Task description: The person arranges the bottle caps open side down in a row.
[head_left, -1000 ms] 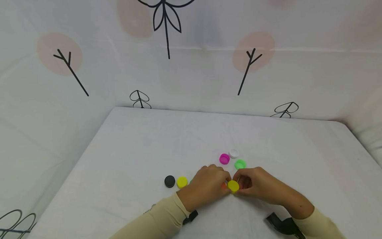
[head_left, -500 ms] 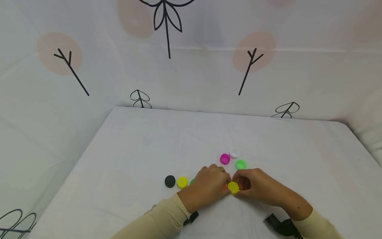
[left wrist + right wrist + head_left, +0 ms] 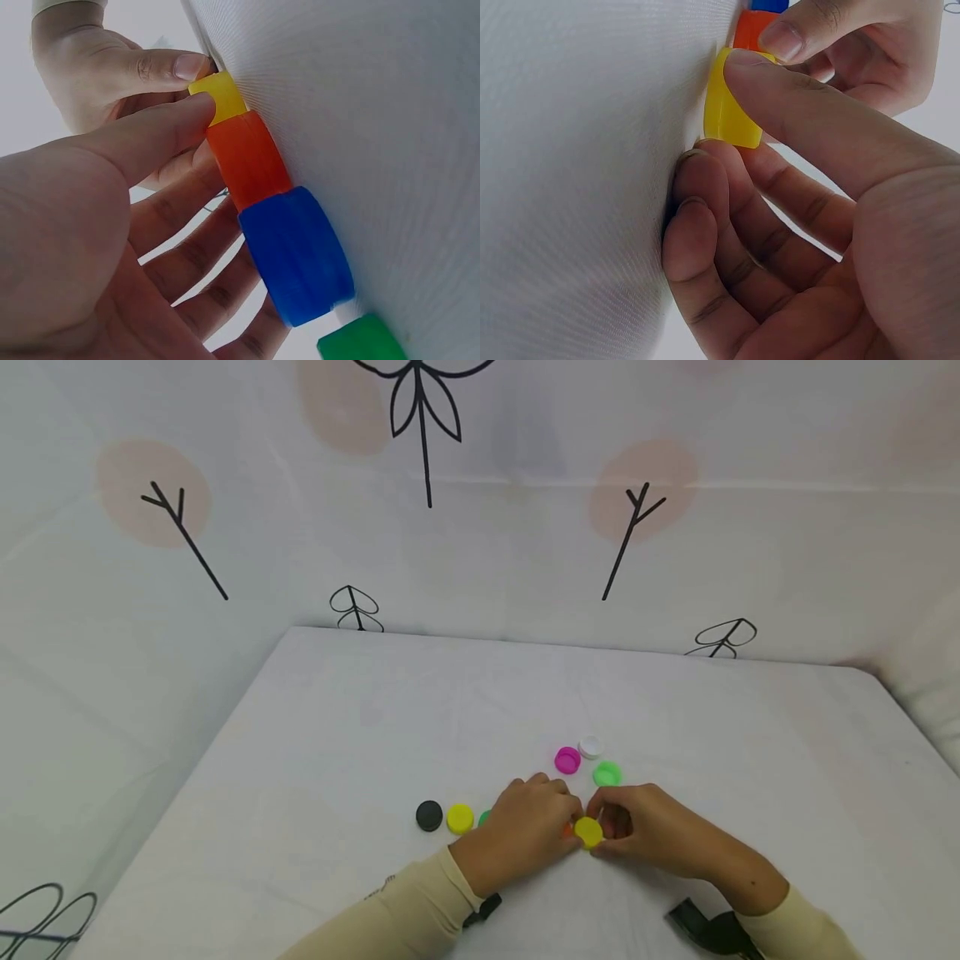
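Bottle caps form a row on the white table. My right hand (image 3: 656,827) pinches a yellow bottle cap (image 3: 588,832) at the row's right end, thumb in front and fingers behind. My left hand (image 3: 521,827) reaches over the row and holds the orange bottle cap (image 3: 251,161) beside it, with the thumb tip at the joint between orange and yellow. A blue bottle cap (image 3: 296,259) adjoins the orange one, then a green bottle cap (image 3: 364,341); in the head view the left hand hides the blue one and most of the green one.
Left of the hands lie a black cap (image 3: 429,816) and another yellow cap (image 3: 460,819). Behind them rest a magenta cap (image 3: 567,760), a white cap (image 3: 590,747) and a light green cap (image 3: 607,773), hollow side up. A printed cloth (image 3: 510,552) hangs behind the table.
The yellow cap at the right end has come slightly toward the front in my right fingers. Both hands keep nearly the same place, and the head view has shifted slightly.
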`<state>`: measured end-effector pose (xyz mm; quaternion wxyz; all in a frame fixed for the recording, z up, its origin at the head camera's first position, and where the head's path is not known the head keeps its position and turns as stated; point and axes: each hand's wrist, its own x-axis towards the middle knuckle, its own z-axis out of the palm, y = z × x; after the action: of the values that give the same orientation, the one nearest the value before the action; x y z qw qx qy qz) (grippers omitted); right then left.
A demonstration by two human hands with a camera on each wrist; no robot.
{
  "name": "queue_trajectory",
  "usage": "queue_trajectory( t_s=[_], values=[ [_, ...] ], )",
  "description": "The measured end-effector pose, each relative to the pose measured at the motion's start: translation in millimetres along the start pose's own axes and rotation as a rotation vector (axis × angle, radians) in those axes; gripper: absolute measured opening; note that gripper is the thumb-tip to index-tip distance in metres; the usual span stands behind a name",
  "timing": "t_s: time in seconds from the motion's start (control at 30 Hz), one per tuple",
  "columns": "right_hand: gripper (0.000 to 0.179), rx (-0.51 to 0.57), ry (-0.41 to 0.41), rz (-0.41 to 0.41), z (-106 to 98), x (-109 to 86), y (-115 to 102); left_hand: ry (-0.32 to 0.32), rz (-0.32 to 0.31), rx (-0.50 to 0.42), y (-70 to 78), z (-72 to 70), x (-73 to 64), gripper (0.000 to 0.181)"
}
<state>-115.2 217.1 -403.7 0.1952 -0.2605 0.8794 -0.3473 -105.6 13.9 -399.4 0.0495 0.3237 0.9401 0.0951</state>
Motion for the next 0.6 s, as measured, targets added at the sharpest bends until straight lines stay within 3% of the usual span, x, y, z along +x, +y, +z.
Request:
queue_trajectory(
  t_s=[0.43,0.5,0.6],
  values=[
    [0.032,-0.002,-0.014,0.005,-7.9,-5.9,-2.7,0.033,0.029,-0.018,0.9,-5.0,-0.4,0.028],
    [0.031,-0.023,0.024,-0.004,-11.8,-7.7,-4.3,0.053,0.033,-0.017,0.3,-6.0,-0.8,0.03],
    [0.025,-0.075,0.162,-0.002,-16.7,-8.4,-6.3,0.088,0.032,-0.037,-0.2,-8.8,0.2,0.031]
  ],
)
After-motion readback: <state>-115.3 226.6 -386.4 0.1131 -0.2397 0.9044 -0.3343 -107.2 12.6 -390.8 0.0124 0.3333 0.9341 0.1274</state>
